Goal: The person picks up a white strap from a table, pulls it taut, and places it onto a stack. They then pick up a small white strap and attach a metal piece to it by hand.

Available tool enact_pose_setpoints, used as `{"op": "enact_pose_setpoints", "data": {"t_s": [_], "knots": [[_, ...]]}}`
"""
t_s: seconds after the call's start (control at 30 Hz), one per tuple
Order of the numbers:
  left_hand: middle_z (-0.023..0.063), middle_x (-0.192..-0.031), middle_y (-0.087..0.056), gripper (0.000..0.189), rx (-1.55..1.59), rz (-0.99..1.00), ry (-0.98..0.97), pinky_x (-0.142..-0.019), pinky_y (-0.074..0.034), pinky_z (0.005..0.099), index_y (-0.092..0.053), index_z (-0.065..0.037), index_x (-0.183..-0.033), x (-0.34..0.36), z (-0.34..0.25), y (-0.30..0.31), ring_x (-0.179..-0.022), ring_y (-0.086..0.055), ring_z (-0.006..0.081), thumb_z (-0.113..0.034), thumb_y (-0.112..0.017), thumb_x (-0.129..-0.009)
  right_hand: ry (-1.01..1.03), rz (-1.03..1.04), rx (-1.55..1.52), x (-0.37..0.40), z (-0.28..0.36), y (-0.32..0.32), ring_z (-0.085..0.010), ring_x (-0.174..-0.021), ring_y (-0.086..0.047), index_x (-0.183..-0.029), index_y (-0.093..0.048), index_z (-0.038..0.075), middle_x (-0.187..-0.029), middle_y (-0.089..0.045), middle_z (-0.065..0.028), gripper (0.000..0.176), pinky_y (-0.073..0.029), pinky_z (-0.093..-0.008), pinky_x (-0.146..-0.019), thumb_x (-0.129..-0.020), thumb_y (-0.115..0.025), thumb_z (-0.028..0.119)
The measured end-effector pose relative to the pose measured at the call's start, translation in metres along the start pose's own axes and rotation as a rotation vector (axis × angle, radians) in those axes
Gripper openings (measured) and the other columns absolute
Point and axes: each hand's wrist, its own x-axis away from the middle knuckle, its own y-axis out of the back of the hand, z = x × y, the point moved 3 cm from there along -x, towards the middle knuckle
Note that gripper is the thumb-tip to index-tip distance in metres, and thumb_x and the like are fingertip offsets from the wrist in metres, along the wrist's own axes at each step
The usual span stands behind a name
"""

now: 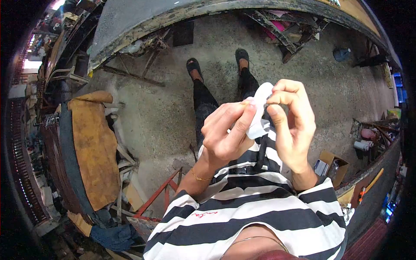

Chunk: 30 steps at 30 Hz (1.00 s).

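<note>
Up in front of my chest I hold a white, band-like strip, curved over at its top and folded or looped at its lower end. What kind of thing it is I cannot make out. My left hand is closed round its left side, thumb and forefinger pinched against it. From the right, my right hand pinches its upper edge between thumb and fingers. Part of the strip is hidden behind my left fingers.
A dark worktable stands ahead. Brown leather hides hang over a rack at left. Near the right bench lies an open cardboard box. A blue container sits on the concrete floor.
</note>
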Motion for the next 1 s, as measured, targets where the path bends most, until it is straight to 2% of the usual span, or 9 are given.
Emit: {"op": "enact_pose_setpoints", "data": {"t_s": [0.27,0.33,0.37,0.6,0.67,0.7,0.77,0.93,1.0], "knots": [[0.0175,-0.089,-0.065,0.054,0.018,-0.010,0.017,-0.066,-0.058,0.0366,-0.066,0.010,-0.105,0.001,-0.003,0.001,-0.079,-0.070,0.0328,0.007,-0.071,-0.052,0.005,0.032,-0.039,0.012,0.014,-0.006,-0.0285,-0.092,-0.057,-0.093,-0.063,-0.001,-0.103,-0.057,-0.0150,0.012,-0.048,-0.0356,-0.078,-0.083,-0.067,0.002],[0.0173,-0.088,-0.065,0.053,0.017,-0.028,0.008,-0.065,-0.058,0.0366,-0.066,0.010,-0.105,0.001,-0.003,0.001,-0.079,-0.070,0.0327,0.006,-0.072,-0.052,0.126,0.120,0.039,0.010,0.018,-0.007,-0.0250,-0.094,-0.055,-0.093,-0.062,-0.004,-0.106,-0.055,-0.0168,0.016,-0.046,-0.0339,-0.084,-0.091,-0.065,0.012],[0.0170,-0.087,-0.066,0.053,0.013,-0.044,-0.002,-0.065,-0.058,0.0366,-0.067,0.010,-0.104,0.001,-0.002,0.003,-0.078,-0.071,0.0326,0.006,-0.072,-0.052,0.137,0.103,0.047,0.008,0.020,-0.008,-0.0288,-0.091,-0.057,-0.092,-0.063,-0.001,-0.102,-0.057,-0.0151,0.012,-0.048,-0.0359,-0.078,-0.081,-0.068,0.001],[0.0166,-0.084,-0.066,0.048,-0.044,-0.024,0.034,-0.065,-0.057,0.0360,-0.068,0.010,-0.101,0.010,-0.001,0.011,-0.077,-0.071,0.0319,0.007,-0.072,-0.053,0.067,0.002,0.060,0.005,-0.002,-0.011,-0.0293,-0.093,-0.058,-0.090,-0.063,0.001,-0.102,-0.057,-0.0154,0.011,-0.048,-0.0360,-0.080,-0.080,-0.066,-0.002],[0.0167,-0.080,-0.068,0.033,-0.068,-0.051,0.038,-0.062,-0.057,0.0329,-0.070,0.007,-0.097,0.009,0.000,0.011,-0.071,-0.071,0.0287,0.002,-0.078,-0.066,0.065,0.031,0.061,0.007,0.002,-0.012,-0.0296,-0.094,-0.058,-0.091,-0.063,0.000,-0.103,-0.058,-0.0156,0.011,-0.048,-0.0361,-0.081,-0.080,-0.066,-0.002],[0.0167,-0.080,-0.068,0.033,-0.067,-0.051,0.038,-0.062,-0.057,0.0329,-0.070,0.007,-0.097,0.009,0.000,0.011,-0.071,-0.071,0.0287,0.002,-0.078,-0.066,0.066,0.056,0.064,0.008,0.005,-0.012,-0.0298,-0.094,-0.058,-0.091,-0.064,0.000,-0.103,-0.058,-0.0157,0.012,-0.048,-0.0362,-0.081,-0.080,-0.067,-0.002],[0.0164,-0.083,-0.065,0.048,-0.038,-0.026,0.043,-0.064,-0.057,0.0359,-0.068,0.010,-0.101,0.008,-0.001,0.011,-0.076,-0.070,0.0317,0.007,-0.072,-0.054,0.046,0.071,0.016,0.011,0.011,-0.012,-0.0298,-0.095,-0.058,-0.092,-0.064,0.000,-0.104,-0.058,-0.0158,0.012,-0.048,-0.0364,-0.081,-0.080,-0.067,-0.001],[0.0164,-0.083,-0.065,0.048,-0.035,-0.041,0.013,-0.064,-0.057,0.0358,-0.068,0.010,-0.102,0.003,0.006,0.006,-0.076,-0.070,0.0313,0.006,-0.073,-0.054,0.135,0.105,0.046,0.011,0.012,-0.011,-0.0279,-0.093,-0.058,-0.092,-0.065,-0.001,-0.102,-0.057,-0.0155,0.013,-0.049,-0.0352,-0.080,-0.079,-0.067,-0.003],[0.0165,-0.083,-0.065,0.049,-0.043,-0.040,0.001,-0.064,-0.057,0.0358,-0.068,0.010,-0.101,0.005,0.005,0.008,-0.076,-0.070,0.0313,0.007,-0.073,-0.053,0.103,0.003,0.045,0.007,0.005,-0.005,-0.0248,-0.088,-0.060,-0.090,-0.065,0.000,-0.101,-0.056,-0.0142,0.012,-0.050,-0.0328,-0.077,-0.079,-0.066,-0.005]]}}
